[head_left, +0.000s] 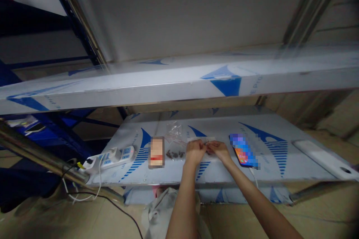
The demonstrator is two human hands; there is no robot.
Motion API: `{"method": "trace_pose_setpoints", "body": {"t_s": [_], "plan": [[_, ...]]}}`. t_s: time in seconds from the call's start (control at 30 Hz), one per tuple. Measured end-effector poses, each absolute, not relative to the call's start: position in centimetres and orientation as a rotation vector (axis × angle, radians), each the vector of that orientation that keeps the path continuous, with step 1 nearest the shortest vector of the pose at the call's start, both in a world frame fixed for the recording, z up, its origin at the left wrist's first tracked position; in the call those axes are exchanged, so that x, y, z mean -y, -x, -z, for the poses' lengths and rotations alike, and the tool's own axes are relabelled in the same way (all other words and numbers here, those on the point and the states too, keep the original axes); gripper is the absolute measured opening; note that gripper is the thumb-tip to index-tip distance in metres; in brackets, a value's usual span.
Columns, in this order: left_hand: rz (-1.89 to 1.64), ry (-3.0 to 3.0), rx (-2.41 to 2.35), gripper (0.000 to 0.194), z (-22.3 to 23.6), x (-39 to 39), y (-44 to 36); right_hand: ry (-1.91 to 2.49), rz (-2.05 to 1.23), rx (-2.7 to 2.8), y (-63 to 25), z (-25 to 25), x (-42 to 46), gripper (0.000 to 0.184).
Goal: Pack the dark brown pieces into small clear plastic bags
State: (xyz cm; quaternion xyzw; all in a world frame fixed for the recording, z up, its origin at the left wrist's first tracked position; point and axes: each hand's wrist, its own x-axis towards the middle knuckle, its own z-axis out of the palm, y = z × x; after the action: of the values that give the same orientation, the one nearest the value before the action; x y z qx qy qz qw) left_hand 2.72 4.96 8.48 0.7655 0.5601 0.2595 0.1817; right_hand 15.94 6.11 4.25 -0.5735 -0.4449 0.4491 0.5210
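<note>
My left hand and my right hand meet over the middle of the table, fingertips close together. Both are closed in a pinch, and whatever small thing lies between the fingers is too small to make out. Just left of my left hand lies a clear plastic bag, with small dark brown pieces in front of it; whether these are inside plastic I cannot tell. To the right of my right hand rests a phone with a lit screen. A tan, blurred-out rectangular thing lies farther left.
A white power strip with plugs and cables sits at the table's left edge. On the right lies a long white object. A film-covered shelf runs across above the table. A white cable hangs over the front edge.
</note>
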Motion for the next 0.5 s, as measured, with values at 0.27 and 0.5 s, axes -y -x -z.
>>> {"method": "trace_pose_setpoints", "body": {"t_s": [0.27,0.5], "plan": [[-0.670,-2.315,-1.506,0.018,-9.1,-4.4,-3.3,1.416,-1.163,1.143,-16.4,-4.7,-6.3,0.022],[-0.998,-2.030,-1.457,0.028,-7.7,-4.9,-3.2,1.289,-1.099,1.122,-16.9,-6.0,-6.4,0.020]]}}
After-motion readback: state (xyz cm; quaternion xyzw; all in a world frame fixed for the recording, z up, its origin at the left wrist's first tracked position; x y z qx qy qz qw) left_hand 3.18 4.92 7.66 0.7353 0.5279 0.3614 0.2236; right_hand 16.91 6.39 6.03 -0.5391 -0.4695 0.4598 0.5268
